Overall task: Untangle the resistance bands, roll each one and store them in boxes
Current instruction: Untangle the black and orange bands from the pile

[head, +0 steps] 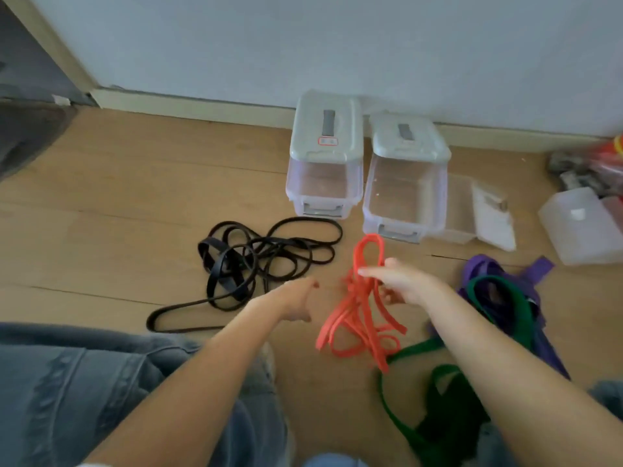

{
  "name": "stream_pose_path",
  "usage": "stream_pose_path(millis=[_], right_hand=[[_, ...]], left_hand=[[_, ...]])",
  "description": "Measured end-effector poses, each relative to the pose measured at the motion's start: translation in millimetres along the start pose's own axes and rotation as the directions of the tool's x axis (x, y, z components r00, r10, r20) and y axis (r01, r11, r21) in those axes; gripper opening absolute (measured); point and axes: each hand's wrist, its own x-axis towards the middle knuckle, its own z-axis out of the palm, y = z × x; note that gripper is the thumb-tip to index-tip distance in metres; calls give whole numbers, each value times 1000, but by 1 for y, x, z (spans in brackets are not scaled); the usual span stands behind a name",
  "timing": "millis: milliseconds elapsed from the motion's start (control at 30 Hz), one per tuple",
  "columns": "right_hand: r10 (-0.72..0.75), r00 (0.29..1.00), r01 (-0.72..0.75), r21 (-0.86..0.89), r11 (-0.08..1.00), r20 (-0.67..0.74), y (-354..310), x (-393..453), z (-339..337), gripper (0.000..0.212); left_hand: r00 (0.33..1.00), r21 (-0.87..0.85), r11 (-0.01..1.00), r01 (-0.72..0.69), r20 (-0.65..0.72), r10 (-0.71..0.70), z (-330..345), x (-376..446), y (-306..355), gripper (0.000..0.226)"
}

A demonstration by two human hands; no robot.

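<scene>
My right hand [401,284] grips a tangled red band [357,318] and lifts it off the wooden floor, with one loop sticking up above the fingers. Just left of the band, my left hand [298,301] hovers with loosely curled fingers and holds nothing. A black band [256,264] lies in loose coils on the floor to the left. Green band [499,298] and purple band [536,267] are tangled together at the right. Two clear boxes stand by the wall, the left box [323,183] and the right box [404,197], both with grey lids tipped back.
A third clear box [472,214] lies beside the right box with its lid flat. A frosted container [583,227] and blurred clutter [593,170] sit at the far right. My jeans-clad knee [84,382] fills the lower left. A skirting board [202,109] runs along the wall.
</scene>
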Motion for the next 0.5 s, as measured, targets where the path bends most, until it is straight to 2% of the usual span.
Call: stream_pose_path(millis=[33,100,133,200,300,400,467,500], right_hand=[[25,1000,-25,-110,994,-3,20,14,12,14],[0,994,-19,-182,983,-106,48,39,26,23],[-10,988,-22,-206,978,-154,57,48,29,35],[2,983,-66,-348,935,-181,65,62,35,77],[51,992,-93,-388,917,-118,69,75,55,105],[21,980,-118,-499,858,-197,72,88,85,112],[-72,958,-92,-536,839,-278,73,96,103,99],[-91,956,-65,-502,863,-280,73,100,109,87]], left_hand=[[998,-13,999,36,-50,-36,1,6,-11,65],[982,-34,996,87,-166,-91,-1,19,-27,55],[970,-32,995,98,-220,-103,0,26,-33,53],[952,-1,997,75,-297,-72,3,40,-40,54],[942,167,984,62,-335,-3,9,65,-47,67],[939,374,918,133,-343,3,10,89,-58,76],[945,470,870,147,-326,16,9,105,-65,77],[951,503,852,142,-308,23,8,112,-69,77]])
